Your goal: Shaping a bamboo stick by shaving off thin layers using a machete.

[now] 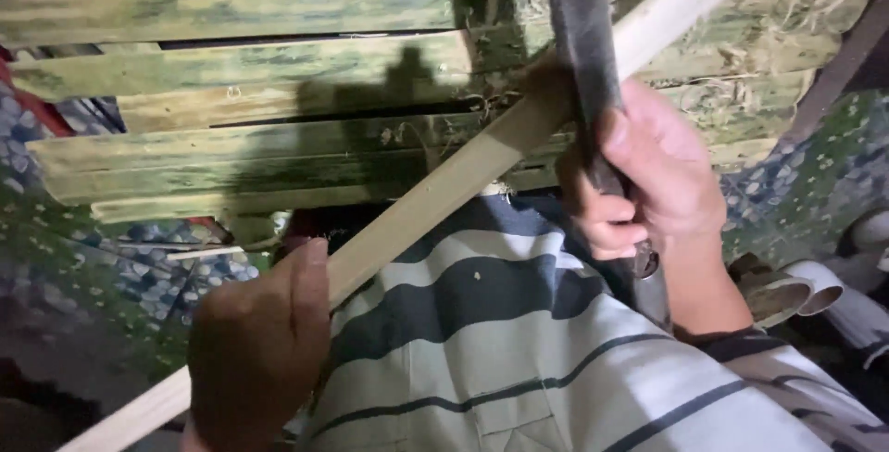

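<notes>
My left hand [255,345]: closed around the near, lower end of the pale strip [463,169].
My right hand [648,174]: fisted on the dark blade [583,44], touching the strip's middle.
Strip's axis: ran diagonally from my left hand up past my right, over the green slats [231,72].

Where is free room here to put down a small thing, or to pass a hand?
Free patch: the patterned mat at left, between the green bamboo slats and the left hand. Crowded: the centre, where the pale strip crosses the striped shirt, and the right hand grips the dark blade.
</notes>
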